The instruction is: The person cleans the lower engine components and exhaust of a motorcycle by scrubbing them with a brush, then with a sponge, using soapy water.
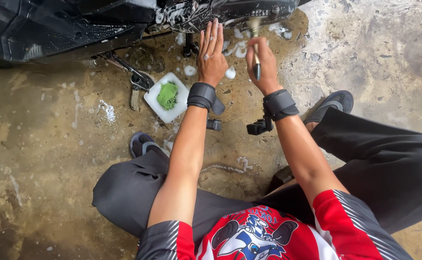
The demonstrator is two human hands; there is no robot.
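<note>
The right hand (264, 65) grips a thin, light, stiff brush (255, 45) by its dark handle, likely soap-slick, bristles up at the scooter's (76, 24) foamy underside just beyond, while the left hand (211, 55) beside it is flat, fingers together, wrist straight, holding nothing.

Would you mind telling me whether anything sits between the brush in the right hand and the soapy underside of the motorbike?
Nothing visible does. The right hand holds the brush with its bristles up at the motorbike's soapy underside; the left hand is beside it, not in its path.
</note>
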